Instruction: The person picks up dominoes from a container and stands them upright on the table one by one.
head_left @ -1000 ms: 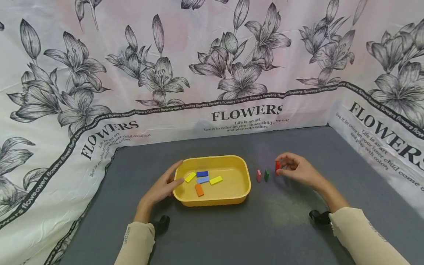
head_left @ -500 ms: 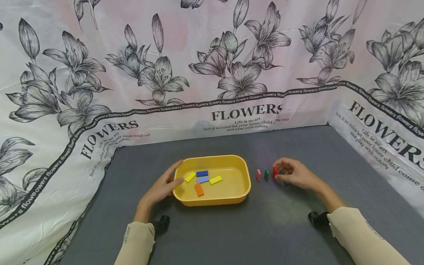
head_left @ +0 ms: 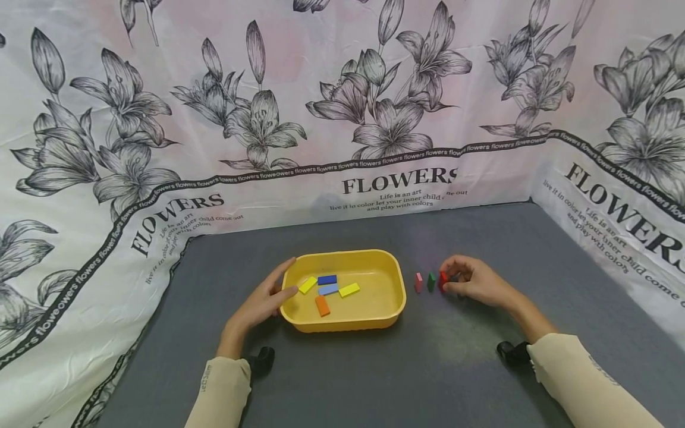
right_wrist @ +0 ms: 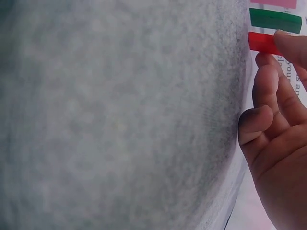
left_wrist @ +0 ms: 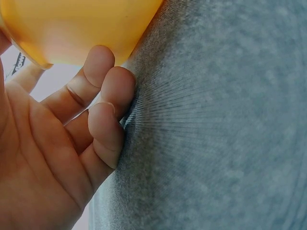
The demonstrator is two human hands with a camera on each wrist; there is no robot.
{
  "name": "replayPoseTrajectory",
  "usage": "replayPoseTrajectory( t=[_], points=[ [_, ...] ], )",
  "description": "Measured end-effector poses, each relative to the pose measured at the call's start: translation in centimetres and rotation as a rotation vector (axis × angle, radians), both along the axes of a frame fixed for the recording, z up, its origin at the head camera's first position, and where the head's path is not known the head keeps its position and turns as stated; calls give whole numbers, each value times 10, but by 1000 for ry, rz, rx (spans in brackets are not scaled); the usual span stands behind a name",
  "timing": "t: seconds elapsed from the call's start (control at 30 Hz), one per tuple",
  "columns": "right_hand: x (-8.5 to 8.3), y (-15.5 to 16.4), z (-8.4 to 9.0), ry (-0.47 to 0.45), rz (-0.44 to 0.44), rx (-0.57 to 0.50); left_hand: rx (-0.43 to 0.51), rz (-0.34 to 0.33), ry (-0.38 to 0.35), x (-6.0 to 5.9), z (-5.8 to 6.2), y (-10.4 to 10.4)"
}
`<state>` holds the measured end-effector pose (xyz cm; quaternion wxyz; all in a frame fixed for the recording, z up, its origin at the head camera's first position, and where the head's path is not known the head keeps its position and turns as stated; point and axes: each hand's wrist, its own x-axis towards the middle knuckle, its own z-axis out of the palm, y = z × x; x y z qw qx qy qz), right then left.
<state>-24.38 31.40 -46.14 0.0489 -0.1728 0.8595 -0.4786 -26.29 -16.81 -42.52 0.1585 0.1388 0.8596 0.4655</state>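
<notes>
A yellow plastic tub (head_left: 342, 326) stands on the grey tabletop. My left hand (head_left: 263, 302) grips its left end, thumb over the rim and index finger at the far corner. Several fingers (left_wrist: 111, 127) curl against the cloth beside the tub in the left wrist view. To the tub's right, my right hand (head_left: 478, 282) pinches a red block (head_left: 443, 282) standing on end, between thumb and fingertips. A green block (head_left: 431, 282) and a pink block (head_left: 418, 282) stand upright in a row left of it, with small gaps between. In the right wrist view the red block (right_wrist: 263, 43) is partly hidden by the thumb.
Inside the tub lie a dark blue block (head_left: 327, 279), a light blue block (head_left: 328, 289), an orange block (head_left: 323, 305) and two yellow blocks, one of them a yellow block (head_left: 349, 290) near the middle. A flower-printed curtain (head_left: 396, 119) rises behind the table (head_left: 374, 380).
My right hand has moved slightly left and down with the red block, bringing it close to the green one. The left hand and the tub have stayed in place.
</notes>
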Motion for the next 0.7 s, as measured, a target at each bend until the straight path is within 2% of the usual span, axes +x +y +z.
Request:
replayPoseTrajectory(
  t=[0.1,0.23,0.33,0.7],
  points=[
    [-1,0,0,3,-3,3,-11,13,-5,-5,-8,-1],
    [-1,1,0,0,-7,10,-34,32,0,-15,-27,-5],
    [-1,1,0,-1,-8,15,-31,31,17,-20,-35,-8],
    [-1,1,0,1,-3,30,-16,33,17,-20,-37,-9]
  ],
)
